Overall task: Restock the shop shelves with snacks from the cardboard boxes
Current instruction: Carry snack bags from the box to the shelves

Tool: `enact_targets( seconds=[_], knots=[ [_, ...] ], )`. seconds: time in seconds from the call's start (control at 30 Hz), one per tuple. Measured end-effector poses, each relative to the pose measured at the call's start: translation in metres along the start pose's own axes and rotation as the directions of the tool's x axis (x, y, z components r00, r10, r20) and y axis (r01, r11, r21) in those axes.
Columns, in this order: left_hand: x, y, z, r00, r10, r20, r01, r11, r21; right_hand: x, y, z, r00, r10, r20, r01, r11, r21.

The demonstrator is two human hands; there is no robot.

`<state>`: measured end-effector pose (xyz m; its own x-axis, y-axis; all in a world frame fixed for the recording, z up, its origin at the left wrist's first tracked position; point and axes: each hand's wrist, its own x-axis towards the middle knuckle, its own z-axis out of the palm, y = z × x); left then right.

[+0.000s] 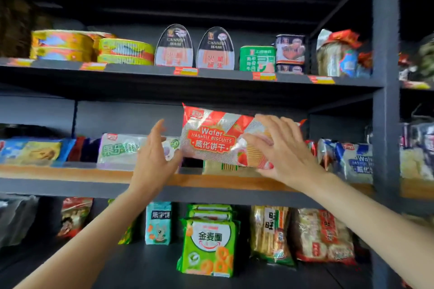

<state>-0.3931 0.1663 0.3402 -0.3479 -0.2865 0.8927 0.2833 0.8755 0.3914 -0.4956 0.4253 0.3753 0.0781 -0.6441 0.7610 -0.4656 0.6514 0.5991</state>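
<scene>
At the middle shelf (70, 172) of the dark metal rack, both forearms reach up and forward from the bottom corners of the view. The right hand (285, 148) lies palm-forward across the right half of a red-and-white strawberry wafer biscuit pack (217, 139), its fingers spread and only slightly bent over the pack's face, the thumb stretched leftward across the wrapper; that grip presses flat rather than pinching. The left hand (155, 157) stands edge-on, palm turned toward the pack, fingers straight and held together, thumb up, its fingertips just at the pack's lower left corner (whether they touch it cannot be told).

The pack's long axis runs left to right, tilted so its left end sits a little higher than its right, and its printed face points out toward the camera. It is raised above the shelf board, over a yellowish pack (225, 168) lying there, between a pale green-lettered snack bag (122, 150) on the left and blue wafer packs (352, 159) on the right.

Above, 2 upright oval canned ham tins (195, 48) stand on the top shelf.
</scene>
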Motion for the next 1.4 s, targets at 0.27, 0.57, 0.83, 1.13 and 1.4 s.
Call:
enact_targets(
  seconds=[0.27,0.57,0.83,1.13,1.4],
  knots=[
    [0.03,0.041,0.034,0.991,0.127,-0.03,-0.13,0.987,-0.099,-0.013,0.046,-0.014,0.972,0.23,-0.047,-0.235,0.959,-0.16],
    [0.016,0.055,0.055,0.923,0.383,-0.044,-0.37,0.912,0.177,-0.027,0.08,-0.011,0.985,-0.033,0.168,0.067,0.977,-0.201],
    [0.005,0.172,0.097,0.812,0.488,-0.322,-0.528,0.848,-0.048,-0.076,0.131,-0.073,0.989,0.122,-0.085,-0.129,0.988,-0.089],
    [-0.038,0.32,0.212,0.769,0.615,-0.173,-0.616,0.786,0.053,-0.215,0.285,-0.128,0.984,0.173,0.052,-0.157,0.962,-0.224],
    [-0.044,0.357,0.281,0.785,0.547,0.292,-0.62,0.68,0.391,-0.263,0.349,-0.111,0.94,0.095,0.328,-0.005,0.964,-0.266]
  ],
)
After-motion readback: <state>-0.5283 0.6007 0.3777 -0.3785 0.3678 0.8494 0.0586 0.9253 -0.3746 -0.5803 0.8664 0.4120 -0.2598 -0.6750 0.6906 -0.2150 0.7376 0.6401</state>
